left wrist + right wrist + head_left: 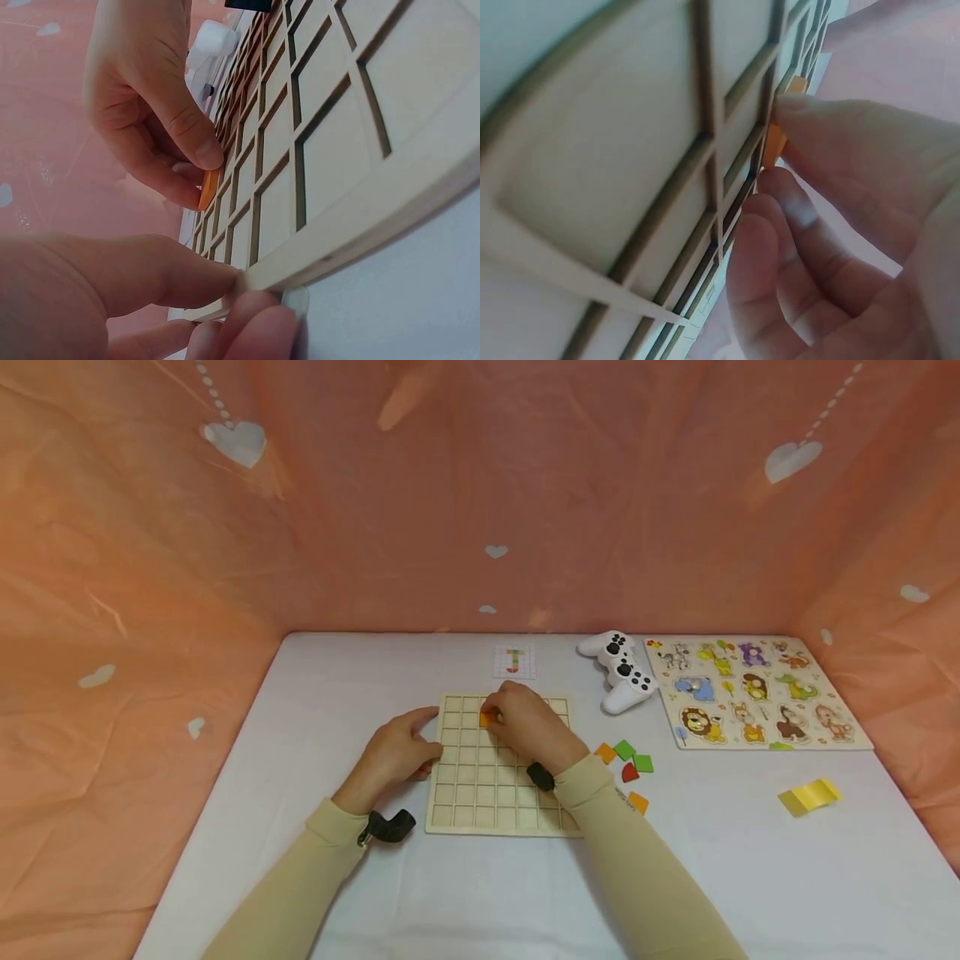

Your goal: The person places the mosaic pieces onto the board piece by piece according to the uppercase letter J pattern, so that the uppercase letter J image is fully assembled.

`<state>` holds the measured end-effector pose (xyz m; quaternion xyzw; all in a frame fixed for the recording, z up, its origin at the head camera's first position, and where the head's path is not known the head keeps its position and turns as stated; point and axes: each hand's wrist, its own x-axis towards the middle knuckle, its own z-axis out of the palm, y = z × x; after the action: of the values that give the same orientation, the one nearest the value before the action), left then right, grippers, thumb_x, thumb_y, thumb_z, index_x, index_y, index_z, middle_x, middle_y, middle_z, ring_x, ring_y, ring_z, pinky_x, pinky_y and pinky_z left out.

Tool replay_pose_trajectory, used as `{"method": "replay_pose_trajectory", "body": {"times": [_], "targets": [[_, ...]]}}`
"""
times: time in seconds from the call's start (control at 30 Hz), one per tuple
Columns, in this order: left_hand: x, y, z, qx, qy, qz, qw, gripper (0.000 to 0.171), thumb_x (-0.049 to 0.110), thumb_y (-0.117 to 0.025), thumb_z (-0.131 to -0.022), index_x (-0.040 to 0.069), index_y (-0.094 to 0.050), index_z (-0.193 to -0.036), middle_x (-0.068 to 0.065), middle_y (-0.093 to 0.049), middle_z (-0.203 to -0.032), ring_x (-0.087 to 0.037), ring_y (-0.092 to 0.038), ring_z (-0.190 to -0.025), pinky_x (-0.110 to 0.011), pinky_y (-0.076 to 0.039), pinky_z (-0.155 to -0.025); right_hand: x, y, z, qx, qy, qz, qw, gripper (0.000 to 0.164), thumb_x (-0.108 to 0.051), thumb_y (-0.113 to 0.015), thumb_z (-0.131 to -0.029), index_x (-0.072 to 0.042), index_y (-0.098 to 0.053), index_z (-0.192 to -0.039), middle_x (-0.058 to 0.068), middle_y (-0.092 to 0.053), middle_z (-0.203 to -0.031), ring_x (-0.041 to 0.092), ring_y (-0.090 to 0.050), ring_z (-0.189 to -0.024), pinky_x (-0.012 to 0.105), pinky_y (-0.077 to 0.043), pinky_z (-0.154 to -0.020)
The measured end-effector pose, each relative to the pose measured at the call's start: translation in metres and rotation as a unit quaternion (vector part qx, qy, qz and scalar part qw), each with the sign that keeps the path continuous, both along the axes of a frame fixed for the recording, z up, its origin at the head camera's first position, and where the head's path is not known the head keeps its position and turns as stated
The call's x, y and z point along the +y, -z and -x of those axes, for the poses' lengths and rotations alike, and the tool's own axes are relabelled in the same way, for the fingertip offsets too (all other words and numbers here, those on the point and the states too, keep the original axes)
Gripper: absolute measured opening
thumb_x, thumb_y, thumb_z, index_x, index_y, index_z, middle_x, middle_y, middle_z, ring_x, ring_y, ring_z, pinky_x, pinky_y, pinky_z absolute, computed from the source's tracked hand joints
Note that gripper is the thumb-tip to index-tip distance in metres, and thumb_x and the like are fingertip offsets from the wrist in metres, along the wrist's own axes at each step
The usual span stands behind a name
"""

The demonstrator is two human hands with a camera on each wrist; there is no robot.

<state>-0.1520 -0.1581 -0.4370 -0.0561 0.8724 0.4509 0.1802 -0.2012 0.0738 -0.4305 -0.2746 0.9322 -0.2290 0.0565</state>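
A light wooden grid board (465,817) lies on the white table in the head view. My left hand (393,750) grips its left edge; in the left wrist view the thumb is on the rim with fingers curled against the side. Over the upper part of the board, my right hand (531,725) pinches an orange tile (485,720) between thumb and finger. The right wrist view shows this orange tile (775,147) tilted at the grid's cells; whether it is fully seated I cannot tell. The right hand and forearm cover part of the board's right side.
Right of the board lie loose tiles: orange (606,753), green (642,763) and a red rounded one (630,772). Behind it is a small pattern card (514,662). A white game controller (621,670), an animal puzzle board (731,745) and a folded yellow piece (810,797) lie farther right.
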Motion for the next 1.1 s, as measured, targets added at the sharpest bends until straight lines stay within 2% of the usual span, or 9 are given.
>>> {"method": "replay_pose_trajectory", "body": {"times": [0.6,1.1], "targets": [[0.0001,-0.0023,0.001,-0.001,0.006,0.009,0.9999,0.073,0.012,-0.07,-0.095,0.014,-0.047,-0.163,-0.005,-0.07,-0.071,-0.015,-0.065,-0.06,-0.026,-0.056,-0.06,0.0008,-0.0019,0.0003,-0.014,-0.001,-0.003,1.0,0.021,-0.015,-0.074,-0.102,-0.006,-0.079,-0.12,0.01,-0.068,-0.111,0.022,-0.063,-0.095,0.037,-0.057,-0.09],[-0.0005,-0.0019,0.0018,-0.009,0.001,-0.007,0.9999,0.073,0.011,-0.072,-0.095,0.015,-0.047,-0.164,-0.007,-0.072,-0.076,-0.014,-0.065,-0.061,-0.026,-0.057,-0.059,-0.0006,-0.0032,-0.001,-0.012,0.002,-0.004,1.0,0.021,-0.014,-0.075,-0.102,-0.005,-0.08,-0.12,0.011,-0.068,-0.111,0.022,-0.063,-0.095,0.038,-0.058,-0.09]]}}
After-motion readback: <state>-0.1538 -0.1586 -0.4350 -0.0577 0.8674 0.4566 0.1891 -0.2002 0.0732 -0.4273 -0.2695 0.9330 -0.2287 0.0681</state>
